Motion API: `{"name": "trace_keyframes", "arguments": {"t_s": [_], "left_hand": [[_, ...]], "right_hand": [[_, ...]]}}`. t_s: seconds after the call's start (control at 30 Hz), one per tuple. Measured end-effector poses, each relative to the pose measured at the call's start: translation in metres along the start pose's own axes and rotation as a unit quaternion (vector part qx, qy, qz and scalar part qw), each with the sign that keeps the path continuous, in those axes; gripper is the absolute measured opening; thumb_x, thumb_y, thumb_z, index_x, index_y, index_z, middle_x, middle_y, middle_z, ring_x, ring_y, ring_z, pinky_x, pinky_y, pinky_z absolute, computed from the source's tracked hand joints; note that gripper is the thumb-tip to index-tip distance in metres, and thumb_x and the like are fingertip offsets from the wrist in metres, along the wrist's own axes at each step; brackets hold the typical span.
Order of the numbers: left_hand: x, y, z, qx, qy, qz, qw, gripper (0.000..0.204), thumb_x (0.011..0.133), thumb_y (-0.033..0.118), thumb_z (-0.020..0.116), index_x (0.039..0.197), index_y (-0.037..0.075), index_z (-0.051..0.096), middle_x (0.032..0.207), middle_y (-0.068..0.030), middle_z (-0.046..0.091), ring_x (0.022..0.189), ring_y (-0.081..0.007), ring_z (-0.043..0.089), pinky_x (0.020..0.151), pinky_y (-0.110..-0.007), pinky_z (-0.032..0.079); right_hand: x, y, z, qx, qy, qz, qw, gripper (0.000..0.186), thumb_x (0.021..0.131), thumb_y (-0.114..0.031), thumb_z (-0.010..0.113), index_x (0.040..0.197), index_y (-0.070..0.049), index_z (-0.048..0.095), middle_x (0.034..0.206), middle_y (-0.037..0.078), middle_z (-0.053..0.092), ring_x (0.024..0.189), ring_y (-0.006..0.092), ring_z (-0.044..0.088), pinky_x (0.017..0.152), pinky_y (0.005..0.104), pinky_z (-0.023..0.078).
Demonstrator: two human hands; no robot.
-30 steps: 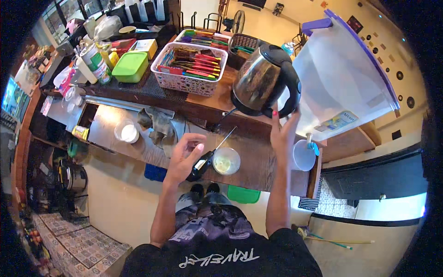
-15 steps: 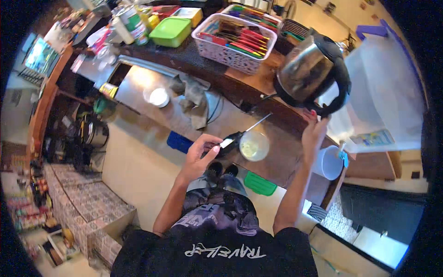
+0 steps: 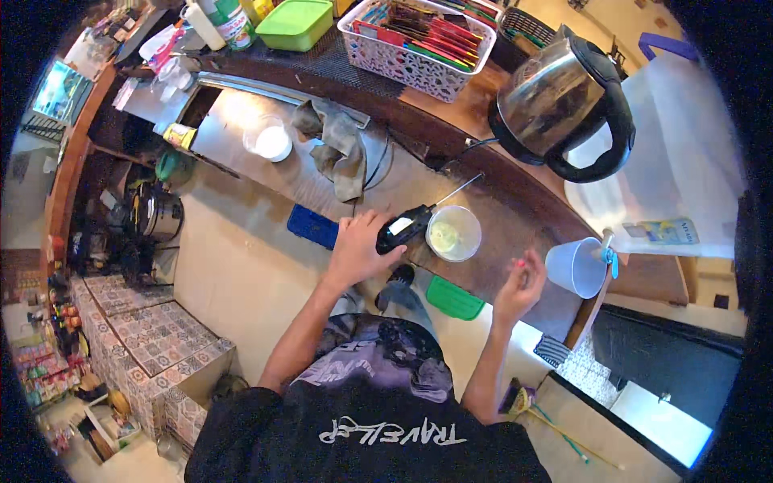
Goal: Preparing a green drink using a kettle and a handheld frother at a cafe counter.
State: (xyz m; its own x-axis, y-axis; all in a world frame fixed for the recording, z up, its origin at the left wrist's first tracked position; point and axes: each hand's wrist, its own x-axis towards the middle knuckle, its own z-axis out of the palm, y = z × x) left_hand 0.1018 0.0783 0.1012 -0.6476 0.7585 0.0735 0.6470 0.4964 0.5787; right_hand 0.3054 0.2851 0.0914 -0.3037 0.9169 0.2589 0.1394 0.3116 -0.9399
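Observation:
My left hand [image 3: 366, 244] is closed around the black body of a handheld tool [image 3: 400, 229] with a white patch and a thin metal rod, its exact kind unclear. The rod points up and to the right, past the rim of a clear tub [image 3: 454, 233] holding a little pale yellowish content. Over the right part of the counter, my right hand [image 3: 519, 290] is empty, its fingers loosely bent and apart. Beside it is a translucent white pitcher [image 3: 573, 266] with something blue at its rim. A steel and black electric kettle [image 3: 551, 105] stands farther back.
A grey cloth [image 3: 338, 153] and a tub with white content [image 3: 273, 143] lie on the counter [image 3: 403, 181]. Along the raised shelf are a white basket of packets [image 3: 415, 52] and a green container [image 3: 295, 24]. A large translucent bin [image 3: 664, 153] stands at right.
My right hand has come away from beside the kettle's handle, down and toward me. My left hand now wraps more fully around the black tool. The whole view has shifted slightly.

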Motion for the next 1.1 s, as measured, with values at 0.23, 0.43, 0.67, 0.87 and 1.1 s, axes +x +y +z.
{"name": "trace_keyframes", "arguments": {"t_s": [0.23, 0.43, 0.67, 0.87, 1.1], "left_hand": [[0.001, -0.026, -0.003, -0.135, 0.023, 0.003, 0.991, 0.051, 0.074, 0.032, 0.074, 0.113, 0.002, 0.059, 0.097, -0.0142, 0.060, 0.089, -0.0330, 0.058, 0.081, -0.040, 0.047], [0.002, -0.035, -0.052, -0.234, 0.061, 0.005, 0.970, 0.046, 0.075, 0.027, 0.074, 0.110, -0.001, 0.062, 0.092, -0.0142, 0.063, 0.081, -0.0251, 0.062, 0.075, -0.033, 0.049], [0.010, -0.038, -0.101, -0.220, -0.024, 0.045, 0.974, 0.051, 0.077, 0.032, 0.074, 0.112, -0.002, 0.061, 0.097, -0.0172, 0.063, 0.086, -0.0309, 0.063, 0.078, -0.036, 0.050], [0.015, -0.032, -0.121, -0.342, -0.013, 0.016, 0.940, 0.050, 0.076, 0.025, 0.077, 0.116, 0.001, 0.059, 0.089, -0.0090, 0.064, 0.077, -0.0149, 0.060, 0.071, -0.029, 0.050], [0.031, -0.020, -0.164, -0.297, -0.023, 0.196, 0.934, 0.065, 0.071, 0.025, 0.080, 0.125, 0.003, 0.051, 0.088, -0.0132, 0.065, 0.073, -0.0205, 0.064, 0.069, -0.032, 0.052]], "right_hand": [[-0.066, -0.015, -0.017, -0.105, -0.033, -0.023, 0.994, 0.024, 0.090, -0.003, 0.057, 0.114, 0.000, 0.058, 0.102, 0.010, 0.058, 0.079, 0.0161, 0.061, 0.070, 0.0278, 0.049], [-0.123, -0.049, 0.021, -0.108, -0.073, -0.118, 0.984, 0.018, 0.089, -0.003, 0.058, 0.106, -0.001, 0.061, 0.091, 0.014, 0.062, 0.074, 0.0206, 0.062, 0.070, 0.0303, 0.051], [-0.136, -0.104, 0.119, -0.139, -0.127, -0.199, 0.962, 0.035, 0.083, 0.004, 0.062, 0.118, -0.003, 0.057, 0.106, 0.016, 0.056, 0.086, 0.0246, 0.060, 0.076, 0.0337, 0.051], [-0.103, -0.118, 0.174, -0.248, -0.097, -0.329, 0.906, 0.047, 0.086, -0.006, 0.059, 0.132, -0.014, 0.053, 0.136, 0.011, 0.050, 0.124, 0.0319, 0.049, 0.107, 0.0432, 0.038], [-0.049, -0.164, 0.169, -0.328, -0.106, -0.515, 0.785, 0.048, 0.082, -0.018, 0.058, 0.128, -0.010, 0.050, 0.136, 0.007, 0.051, 0.125, 0.0268, 0.049, 0.112, 0.0486, 0.031]]}}
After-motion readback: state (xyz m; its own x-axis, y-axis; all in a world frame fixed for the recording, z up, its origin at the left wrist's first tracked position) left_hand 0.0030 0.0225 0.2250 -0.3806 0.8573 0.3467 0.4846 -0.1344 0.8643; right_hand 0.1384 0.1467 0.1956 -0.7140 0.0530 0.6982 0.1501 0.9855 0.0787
